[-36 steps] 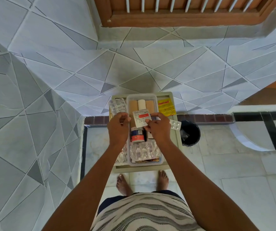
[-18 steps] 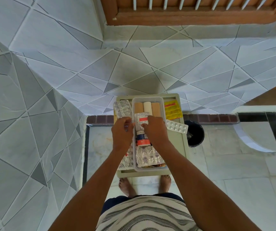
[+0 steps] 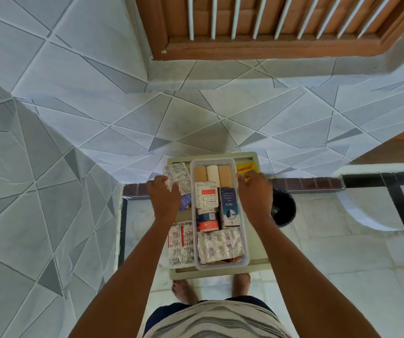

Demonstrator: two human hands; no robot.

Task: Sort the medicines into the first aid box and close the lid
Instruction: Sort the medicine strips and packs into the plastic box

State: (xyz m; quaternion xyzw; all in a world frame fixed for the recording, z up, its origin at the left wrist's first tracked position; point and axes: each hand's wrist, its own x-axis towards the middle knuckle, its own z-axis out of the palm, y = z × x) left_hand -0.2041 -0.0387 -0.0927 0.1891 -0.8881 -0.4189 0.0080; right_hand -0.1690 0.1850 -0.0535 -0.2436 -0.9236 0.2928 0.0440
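Observation:
A clear plastic first aid box (image 3: 244, 240) stands open on a grey tray (image 3: 220, 273). Inside lie three bandage rolls (image 3: 213, 173), a white sachet with a red label (image 3: 207, 197), a blue carton (image 3: 229, 207), small jars (image 3: 207, 222) and foil blister strips (image 3: 218, 245). My left hand (image 3: 164, 193) is left of the box, its fingers closed on a foil blister strip (image 3: 177, 174). My right hand (image 3: 254, 191) rests palm down just right of the box, fingertips at a yellow packet (image 3: 246, 167); what is under it is hidden. No lid is visible.
More foil strips (image 3: 181, 242) lie on the tray to the left of the box. A black bin (image 3: 284, 208) stands on the floor to the right. Tiled walls close in on the left and behind. My bare feet are below the tray.
The white sachet that both hands held now lies in the box. My left hand moved left onto the foil strip and my right hand moved right, out of the box.

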